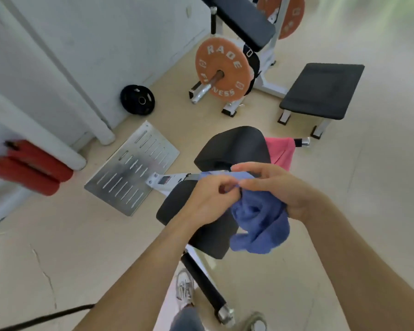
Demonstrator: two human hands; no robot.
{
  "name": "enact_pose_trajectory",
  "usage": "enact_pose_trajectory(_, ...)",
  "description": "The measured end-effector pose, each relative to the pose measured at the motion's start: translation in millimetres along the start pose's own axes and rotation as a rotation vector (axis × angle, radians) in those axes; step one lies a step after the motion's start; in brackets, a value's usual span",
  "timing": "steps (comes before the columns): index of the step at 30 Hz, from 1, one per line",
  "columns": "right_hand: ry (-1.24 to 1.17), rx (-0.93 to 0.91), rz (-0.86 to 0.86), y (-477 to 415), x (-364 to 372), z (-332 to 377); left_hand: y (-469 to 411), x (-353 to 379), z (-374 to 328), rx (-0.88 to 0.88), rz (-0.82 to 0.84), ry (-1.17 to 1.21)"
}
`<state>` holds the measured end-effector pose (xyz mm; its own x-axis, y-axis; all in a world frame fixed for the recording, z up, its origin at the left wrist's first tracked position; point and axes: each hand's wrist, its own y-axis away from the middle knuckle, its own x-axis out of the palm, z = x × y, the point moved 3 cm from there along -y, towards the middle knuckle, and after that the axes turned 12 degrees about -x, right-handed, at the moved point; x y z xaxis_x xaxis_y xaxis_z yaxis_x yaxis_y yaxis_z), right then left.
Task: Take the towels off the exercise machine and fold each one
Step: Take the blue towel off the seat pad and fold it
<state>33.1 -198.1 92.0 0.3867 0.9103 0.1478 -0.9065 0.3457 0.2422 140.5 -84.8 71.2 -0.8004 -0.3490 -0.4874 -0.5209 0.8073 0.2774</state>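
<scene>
**Friend:** Where is the towel you work on now?

**Me:** The blue towel (261,225) is held up in the air, above the lower black pad of the exercise machine (232,146). It hangs down as a crumpled bunch. I cannot tell if its lowest part touches the pad.

**Friend:** And your fingers?

**Me:** The fingers (221,181) of my left hand (208,201) are curled and pinch the upper edge of the cloth. My right hand (280,187) pinches the same edge just beside it, with thumb and first finger. The rest of the cloth hangs from under its palm.

**Friend:** How will it handle?

**Me:** I judge it is light and very soft, with no stiffness at all. It takes any shape and drops by its own weight. It is not fragile, and I think such cloth does not slip easily. A bunch cannot be folded, so I should find two corners of one edge, take one in each hand, and let it hang flat.

**Friend:** How many are there?

**Me:** I count two towels. One is this blue one. The other is a pink towel (281,151), draped over the bar (301,142) at the right side of the machine, beside the upper pad, and not yet taken off. I see no more towels from here.
</scene>
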Motion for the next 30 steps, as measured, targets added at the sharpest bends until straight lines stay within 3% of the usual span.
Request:
enact_pose_trajectory(4, -0.07, -0.064, 0.224, 7.4, 11.3, 40.0, 32.6, -31.1, -19.0, -0.163, 0.186, 0.512)
enact_pose_trajectory(6, -0.101, -0.112, 0.26, 0.7, 21.2, 55.2, 44.3, -42.2, -18.7, -0.182, 0.273, 0.515)
enact_pose_trajectory(8, -0.119, -0.178, 0.195, -11.5, 31.4, 66.4, 55.0, -45.1, -12.2, -0.234, 0.327, 0.34)
enact_pose_trajectory(10, -0.19, -0.201, 0.015, -23.3, 41.1, 73.1, 60.8, -47.0, -0.5, -0.292, 0.308, 0.207)
enact_pose_trajectory(13, -0.217, -0.209, -0.163, -42.6, 50.7, 75.4, 61.6, -60.5, 18.3, -0.267, 0.245, 0.406)
enact_pose_trajectory(15, 0.082, -0.221, -0.031, -57.4, 49.3, 80.7, 62.5, -75.0, 26.9, -0.281, 0.257, 0.781)
enact_pose_trajectory(16, 0.346, -0.211, 0.14, -64.7, 49.1, 83.7, 63.1, -83.7, 29.5, -0.28, 0.272, 0.935)
enact_pose_trajectory(18, 0.869, -0.122, 0.492, -78.3, 50.6, 86.3, 63.5, -100.9, 28.5, -0.228, 0.255, 1.025)
enact_pose_trajectory(20, 1.233, -0.069, 0.661, -96.6, 51.6, 82.5, 61.7, -113.0, 25.7, -0.221, 0.204, 0.918)
enact_pose_trajectory(23, 1.474, -0.147, 0.591, -140.8, 44.5, 78.0, 47.4, -123.5, 31.3, -0.372, -0.005, 0.628)
enact_pose_trajectory(26, 1.51, -0.214, 0.53, -191.4, 26.8, 68.7, 23.5, -124.7, 51.5, -0.544, -0.328, 0.225)
enact_pose_trajectory(30, 1.156, -0.017, 0.522, -223.6, 3.3, 52.6, 2.4, -106.3, 75.1, -0.773, -0.38, -0.357)
